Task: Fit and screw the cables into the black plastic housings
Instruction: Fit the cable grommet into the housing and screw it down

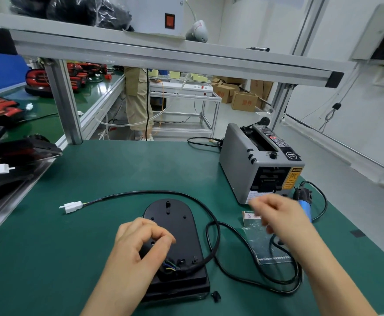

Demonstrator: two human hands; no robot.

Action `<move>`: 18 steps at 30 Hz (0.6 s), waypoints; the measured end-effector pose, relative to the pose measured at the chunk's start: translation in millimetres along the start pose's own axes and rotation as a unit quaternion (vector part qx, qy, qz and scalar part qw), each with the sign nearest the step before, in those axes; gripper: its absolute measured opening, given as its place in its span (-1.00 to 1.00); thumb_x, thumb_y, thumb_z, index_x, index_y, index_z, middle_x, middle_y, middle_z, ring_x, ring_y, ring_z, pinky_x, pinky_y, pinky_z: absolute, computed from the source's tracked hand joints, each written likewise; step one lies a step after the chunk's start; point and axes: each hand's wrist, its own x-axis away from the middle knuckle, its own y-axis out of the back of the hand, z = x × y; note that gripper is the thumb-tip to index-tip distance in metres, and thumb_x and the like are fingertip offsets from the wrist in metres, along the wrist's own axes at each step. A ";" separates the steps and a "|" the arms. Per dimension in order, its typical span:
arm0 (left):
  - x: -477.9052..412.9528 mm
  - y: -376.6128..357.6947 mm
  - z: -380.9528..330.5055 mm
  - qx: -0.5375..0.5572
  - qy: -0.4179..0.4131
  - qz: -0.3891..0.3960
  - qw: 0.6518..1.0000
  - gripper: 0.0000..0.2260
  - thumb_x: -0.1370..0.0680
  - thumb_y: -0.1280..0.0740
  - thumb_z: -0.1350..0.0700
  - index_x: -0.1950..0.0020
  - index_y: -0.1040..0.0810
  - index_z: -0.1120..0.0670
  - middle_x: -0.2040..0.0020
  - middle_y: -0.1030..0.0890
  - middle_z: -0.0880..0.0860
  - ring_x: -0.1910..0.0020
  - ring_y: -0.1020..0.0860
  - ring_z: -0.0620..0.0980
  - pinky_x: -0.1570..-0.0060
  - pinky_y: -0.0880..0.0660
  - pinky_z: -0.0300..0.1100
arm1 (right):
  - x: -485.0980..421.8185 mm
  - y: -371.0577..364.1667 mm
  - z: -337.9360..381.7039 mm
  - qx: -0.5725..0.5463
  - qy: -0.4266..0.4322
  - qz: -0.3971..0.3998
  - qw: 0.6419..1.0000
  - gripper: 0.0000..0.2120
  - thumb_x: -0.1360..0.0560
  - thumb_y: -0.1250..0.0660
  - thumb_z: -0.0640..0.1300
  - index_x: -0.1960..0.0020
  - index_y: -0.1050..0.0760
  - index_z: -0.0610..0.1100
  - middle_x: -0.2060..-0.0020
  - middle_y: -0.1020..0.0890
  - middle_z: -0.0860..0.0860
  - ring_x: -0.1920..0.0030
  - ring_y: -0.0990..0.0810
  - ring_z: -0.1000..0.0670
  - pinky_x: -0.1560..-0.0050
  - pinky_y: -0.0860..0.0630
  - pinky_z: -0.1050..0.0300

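Observation:
A black plastic housing lies flat on the green mat at the front centre. A black cable enters its near end, where coloured wires show, then loops away to a white connector at the left. My left hand rests over the housing with thumb and fingers curled together; whether they pinch something small is hidden. My right hand hovers blurred above the mat to the right, fingers loosely bent, holding nothing I can see. A small black clip lies by the housing's front corner.
A grey tape dispenser stands at the back right. A blue-handled electric screwdriver lies beside it, with a clear plastic bag and a small box nearby. Black and red parts pile up at the left. A person stands beyond the bench.

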 end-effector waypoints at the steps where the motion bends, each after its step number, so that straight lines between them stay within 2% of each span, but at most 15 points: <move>1: -0.3 -0.1 -0.1 0.000 0.000 -0.001 1.000 -0.79 -0.49 -0.36 0.17 0.23 -0.60 -0.15 0.11 -0.54 -0.22 -0.02 -0.39 -0.24 0.16 -0.24 -0.60 | -8.5 4.4 -3.1 -0.051 -0.018 -0.053 0.997 -0.91 -0.50 -0.36 -0.08 0.16 -0.63 0.00 0.49 -0.54 0.08 0.50 -0.43 0.14 0.47 -0.40 0.26; 3: -0.7 -0.1 -0.2 0.002 0.002 -0.003 1.000 -0.80 -0.49 -0.37 0.17 0.25 -0.60 -0.13 0.12 -0.54 -0.21 0.00 -0.40 -0.23 0.17 -0.24 -0.60 | -23.3 11.7 -9.1 -0.153 -0.059 -0.105 0.981 -0.93 -0.50 -0.36 -0.14 0.08 -0.62 -0.09 0.47 -0.47 0.04 0.49 -0.36 0.11 0.52 -0.35 0.28; 5: -1.4 -0.1 -0.1 0.003 0.001 -0.007 1.000 -0.80 -0.48 -0.38 0.18 0.26 -0.60 -0.12 0.13 -0.54 -0.20 0.01 -0.40 -0.23 0.18 -0.24 -0.60 | -36.3 15.7 -14.7 -0.242 -0.094 -0.124 0.958 -0.93 -0.49 -0.37 -0.18 0.05 -0.59 -0.17 0.43 -0.44 0.02 0.49 -0.32 0.11 0.58 -0.29 0.33; 7: -2.1 -0.6 0.2 0.001 -0.003 -0.010 1.000 -0.80 -0.48 -0.38 0.18 0.26 -0.60 -0.13 0.12 -0.54 -0.21 0.01 -0.40 -0.24 0.18 -0.23 -0.61 | -47.0 18.3 -17.7 -0.283 -0.123 -0.133 0.942 -0.94 -0.48 -0.38 -0.21 0.08 -0.56 -0.21 0.42 -0.43 0.01 0.52 -0.32 0.13 0.62 -0.26 0.34; 13: -3.3 -2.6 0.8 0.003 0.001 -0.011 1.000 -0.81 -0.48 -0.38 0.16 0.25 -0.61 -0.13 0.10 -0.54 -0.23 -0.01 -0.40 -0.25 0.19 -0.24 -0.60 | -69.2 21.5 -21.5 -0.292 -0.177 -0.132 0.930 -0.88 -0.45 -0.38 -0.25 0.23 -0.47 -0.19 0.51 -0.44 0.00 0.60 -0.33 0.12 0.66 -0.25 0.36; 18: -3.7 -2.9 2.1 0.005 0.002 -0.012 1.000 -0.82 -0.48 -0.38 0.16 0.26 -0.61 -0.12 0.10 -0.54 -0.24 -0.03 -0.39 -0.26 0.18 -0.23 -0.61 | -76.1 21.3 -24.7 -0.292 -0.186 -0.130 0.929 -0.89 -0.49 -0.36 -0.18 0.16 -0.53 -0.23 0.49 -0.45 0.01 0.59 -0.37 0.13 0.65 -0.29 0.37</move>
